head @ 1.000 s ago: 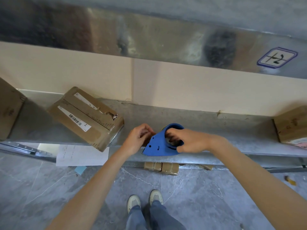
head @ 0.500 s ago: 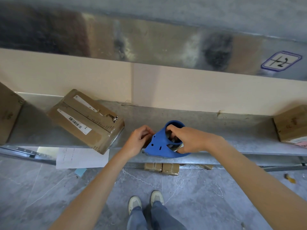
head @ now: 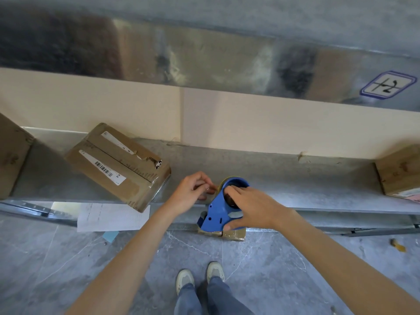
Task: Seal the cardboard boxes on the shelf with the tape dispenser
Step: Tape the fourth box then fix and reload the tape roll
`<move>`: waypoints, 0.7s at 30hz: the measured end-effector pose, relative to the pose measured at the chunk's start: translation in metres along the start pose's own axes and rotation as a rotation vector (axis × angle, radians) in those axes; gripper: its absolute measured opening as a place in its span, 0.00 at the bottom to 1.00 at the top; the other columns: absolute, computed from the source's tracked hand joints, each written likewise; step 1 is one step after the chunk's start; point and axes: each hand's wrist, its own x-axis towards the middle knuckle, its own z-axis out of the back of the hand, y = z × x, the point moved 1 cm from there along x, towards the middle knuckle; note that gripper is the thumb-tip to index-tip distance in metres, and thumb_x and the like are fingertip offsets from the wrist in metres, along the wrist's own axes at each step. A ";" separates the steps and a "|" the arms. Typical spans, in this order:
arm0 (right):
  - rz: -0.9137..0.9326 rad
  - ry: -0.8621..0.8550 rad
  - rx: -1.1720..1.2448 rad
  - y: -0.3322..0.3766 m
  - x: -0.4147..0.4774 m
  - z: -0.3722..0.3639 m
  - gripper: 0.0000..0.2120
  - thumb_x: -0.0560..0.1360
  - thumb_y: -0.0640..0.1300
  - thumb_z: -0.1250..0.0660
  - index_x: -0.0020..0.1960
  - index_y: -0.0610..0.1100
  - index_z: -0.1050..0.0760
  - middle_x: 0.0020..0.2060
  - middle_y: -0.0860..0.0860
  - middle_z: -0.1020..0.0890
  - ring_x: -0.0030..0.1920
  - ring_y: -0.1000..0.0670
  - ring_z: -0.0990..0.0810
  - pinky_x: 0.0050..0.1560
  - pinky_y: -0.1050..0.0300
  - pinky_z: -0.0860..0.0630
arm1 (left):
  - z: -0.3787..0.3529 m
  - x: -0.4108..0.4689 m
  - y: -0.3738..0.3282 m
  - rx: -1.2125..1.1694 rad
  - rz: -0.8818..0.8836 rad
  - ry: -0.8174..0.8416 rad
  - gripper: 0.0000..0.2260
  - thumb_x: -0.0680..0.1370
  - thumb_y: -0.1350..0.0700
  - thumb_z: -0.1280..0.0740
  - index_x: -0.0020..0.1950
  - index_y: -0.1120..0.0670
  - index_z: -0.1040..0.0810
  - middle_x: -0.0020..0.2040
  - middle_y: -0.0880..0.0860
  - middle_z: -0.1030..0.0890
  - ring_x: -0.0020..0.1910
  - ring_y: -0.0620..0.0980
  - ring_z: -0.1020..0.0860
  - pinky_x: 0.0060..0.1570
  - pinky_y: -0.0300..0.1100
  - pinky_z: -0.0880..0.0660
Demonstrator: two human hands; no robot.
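Note:
A blue tape dispenser [head: 218, 214] with a roll of tape stands over the front edge of the grey metal shelf [head: 295, 189]. My right hand [head: 250, 208] grips it, fingers in the roll's hole and thumb under its body. My left hand [head: 193, 192] pinches the clear tape end just left of the roll. A cardboard box [head: 120, 164] with barcode labels lies skewed on the shelf to the left, one corner hanging over the edge. Another box [head: 12, 155] is at the far left, a third [head: 400, 173] at the far right.
Behind the shelf runs a beige back panel [head: 250, 119] under a metal beam. Below the shelf, a sheet of paper [head: 111, 217] and a small taped parcel [head: 231, 234] lie on the grey floor. My two shoes [head: 200, 278] stand beneath.
My right hand has turned the dispenser, so its body now points down toward me. My left hand has moved slightly away from the roll with the tape end.

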 end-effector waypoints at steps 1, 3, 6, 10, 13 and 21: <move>0.009 -0.023 -0.012 0.000 0.002 -0.002 0.35 0.67 0.69 0.28 0.59 0.46 0.34 0.51 0.53 0.25 0.44 0.50 0.27 0.44 0.54 0.28 | 0.000 -0.001 0.000 0.007 -0.003 -0.009 0.05 0.83 0.64 0.38 0.49 0.57 0.26 0.50 0.53 0.15 0.50 0.46 0.16 0.46 0.38 0.20; 0.036 -0.048 -0.034 0.000 0.002 -0.005 0.38 0.63 0.70 0.27 0.60 0.45 0.33 0.52 0.54 0.26 0.45 0.52 0.30 0.44 0.59 0.33 | -0.001 -0.002 -0.001 0.032 -0.018 -0.027 0.04 0.83 0.63 0.38 0.50 0.58 0.25 0.50 0.52 0.15 0.50 0.46 0.16 0.46 0.38 0.20; 0.063 -0.026 -0.091 0.000 -0.001 -0.007 0.45 0.57 0.72 0.25 0.61 0.44 0.34 0.53 0.54 0.28 0.48 0.53 0.32 0.49 0.62 0.38 | -0.002 -0.002 -0.003 0.071 -0.018 -0.039 0.05 0.82 0.64 0.38 0.49 0.56 0.25 0.50 0.51 0.15 0.49 0.44 0.16 0.45 0.37 0.20; 0.084 -0.015 -0.138 -0.002 0.004 -0.005 0.36 0.65 0.54 0.21 0.64 0.43 0.35 0.57 0.52 0.28 0.51 0.52 0.31 0.50 0.60 0.32 | -0.001 -0.003 -0.004 0.084 -0.011 -0.056 0.06 0.82 0.64 0.37 0.48 0.54 0.25 0.49 0.50 0.15 0.48 0.43 0.16 0.42 0.36 0.21; 0.073 -0.025 -0.077 -0.005 0.002 -0.003 0.27 0.71 0.49 0.27 0.65 0.44 0.33 0.60 0.51 0.26 0.56 0.49 0.26 0.53 0.51 0.23 | -0.001 -0.005 -0.004 0.097 -0.029 -0.068 0.07 0.81 0.65 0.36 0.48 0.54 0.24 0.49 0.49 0.16 0.48 0.42 0.17 0.44 0.37 0.20; 0.094 -0.054 0.010 -0.004 -0.012 -0.009 0.21 0.77 0.47 0.30 0.65 0.45 0.34 0.55 0.51 0.21 0.51 0.48 0.23 0.46 0.58 0.29 | 0.001 -0.016 -0.011 0.357 -0.158 -0.100 0.12 0.78 0.61 0.31 0.46 0.42 0.23 0.47 0.43 0.19 0.49 0.42 0.19 0.52 0.41 0.21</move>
